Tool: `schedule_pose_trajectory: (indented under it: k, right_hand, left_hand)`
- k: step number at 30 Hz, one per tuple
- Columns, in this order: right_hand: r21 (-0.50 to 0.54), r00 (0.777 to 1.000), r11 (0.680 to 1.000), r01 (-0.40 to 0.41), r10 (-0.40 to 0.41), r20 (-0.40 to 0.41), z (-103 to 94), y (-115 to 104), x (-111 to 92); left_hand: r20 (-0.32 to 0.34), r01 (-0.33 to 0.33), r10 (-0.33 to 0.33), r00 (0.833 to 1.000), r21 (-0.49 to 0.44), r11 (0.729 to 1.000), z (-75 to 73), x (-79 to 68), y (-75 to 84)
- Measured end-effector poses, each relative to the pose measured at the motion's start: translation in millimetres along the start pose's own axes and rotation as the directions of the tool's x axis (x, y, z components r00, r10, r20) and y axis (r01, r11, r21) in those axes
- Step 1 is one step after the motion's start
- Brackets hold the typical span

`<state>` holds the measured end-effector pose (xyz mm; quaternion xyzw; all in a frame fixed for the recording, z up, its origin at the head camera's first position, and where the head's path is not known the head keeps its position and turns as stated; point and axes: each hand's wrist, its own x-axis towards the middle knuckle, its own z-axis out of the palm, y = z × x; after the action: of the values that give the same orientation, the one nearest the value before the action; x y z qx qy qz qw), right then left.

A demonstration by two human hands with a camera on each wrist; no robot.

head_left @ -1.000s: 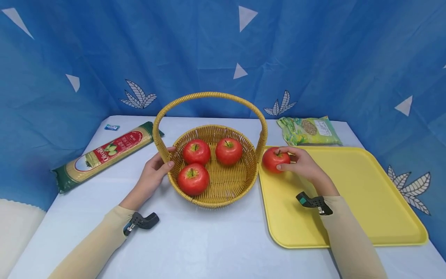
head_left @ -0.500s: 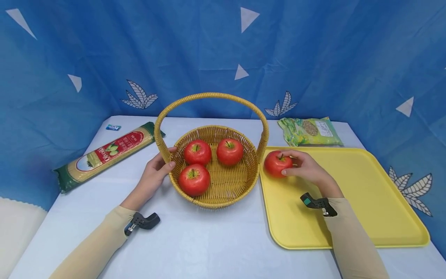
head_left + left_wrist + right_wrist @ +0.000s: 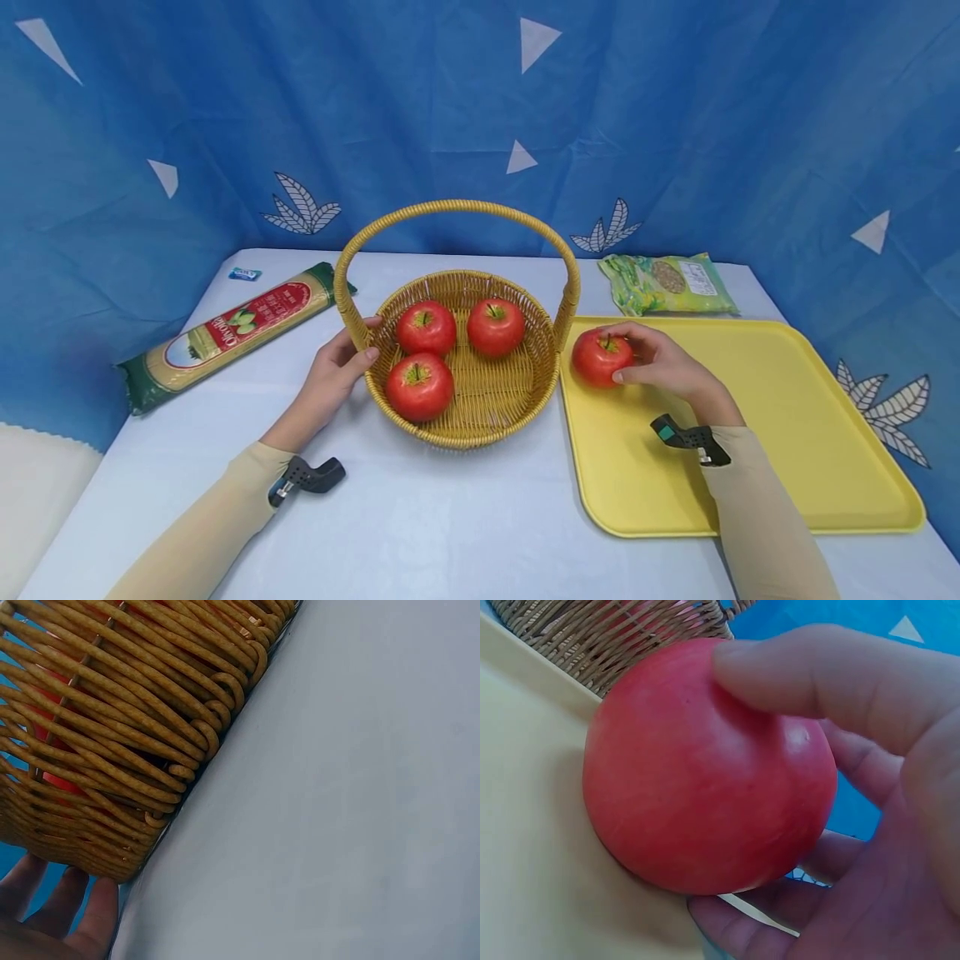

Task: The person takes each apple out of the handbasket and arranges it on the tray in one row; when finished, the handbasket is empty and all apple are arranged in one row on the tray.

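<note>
A woven wicker basket (image 3: 480, 425) with a tall arched handle stands on the table. Inside it lie three red apples, one at the back left (image 3: 426, 328), one at the back right (image 3: 496, 327) and one at the front left (image 3: 419, 387). My left hand (image 3: 336, 367) holds the basket's left side at the foot of the handle; fingertips (image 3: 101, 907) show against the weave in the left wrist view. Over the left edge of a yellow tray (image 3: 675, 492), my right hand (image 3: 663, 360) grips another red apple (image 3: 600, 358) between thumb and fingers.
A long pack of spaghetti (image 3: 232, 333) lies left of the basket, with a small blue wrapped packet (image 3: 244, 274) behind it. A green and yellow bag (image 3: 667, 284) lies behind the tray. A blue curtain (image 3: 420, 108) hangs behind the table.
My right hand and its apple have shifted slightly right and toward me, away from the basket's rim. The left hand keeps its hold on the basket.
</note>
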<state>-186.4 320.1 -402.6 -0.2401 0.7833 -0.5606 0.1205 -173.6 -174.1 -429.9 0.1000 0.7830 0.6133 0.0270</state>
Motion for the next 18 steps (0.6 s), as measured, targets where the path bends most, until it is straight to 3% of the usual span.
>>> schedule_pose_trajectory:
  k: [11, 18]
  right_hand:
    - [0.034, 0.995, 0.999, -0.008, 0.012, -0.099, -1.9, -3, -3]
    - [0.047, 0.988, 0.999, 0.017, -0.009, -0.154, -7.7, -24, -9]
  left_hand:
    - [0.012, 0.001, -0.001, 1.000, -0.010, 1.000, 0.2, -0.1, -2.3]
    - [0.013, 0.000, 0.000, 1.000, -0.010, 1.000, -0.3, -0.3, -1.2]
